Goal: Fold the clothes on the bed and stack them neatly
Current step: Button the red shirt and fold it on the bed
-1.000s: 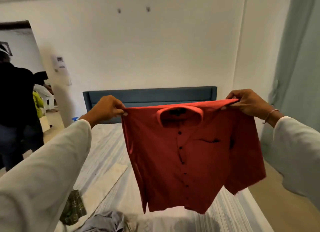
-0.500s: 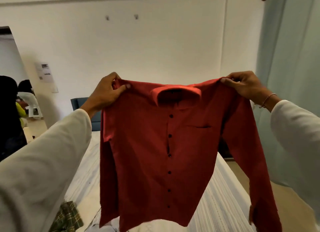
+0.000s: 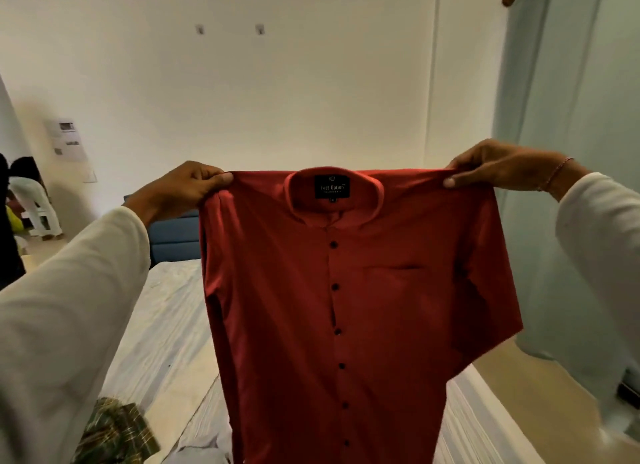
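Note:
A red button-up shirt [image 3: 346, 290] hangs in the air in front of me, front side toward me, collar up with its black label showing. My left hand [image 3: 183, 190] pinches its left shoulder and my right hand [image 3: 498, 167] pinches its right shoulder, stretching the shoulder line level. The shirt's body and sleeves hang down over the bed [image 3: 162, 325], hiding much of it. A green plaid garment [image 3: 114, 432] lies on the bed at the lower left, and a bit of pale cloth [image 3: 201, 455] shows at the bottom edge.
The blue headboard [image 3: 176, 238] stands against the white wall behind the shirt. A pale green curtain [image 3: 571, 152] hangs at the right, with bare floor [image 3: 540, 404] beside the bed. At the far left a doorway shows a person and a white chair [image 3: 34, 204].
Both hands lifted the shirt higher and spread it wider. The shirt now hangs flat and straight with the collar label visible, and the camera tilted upward.

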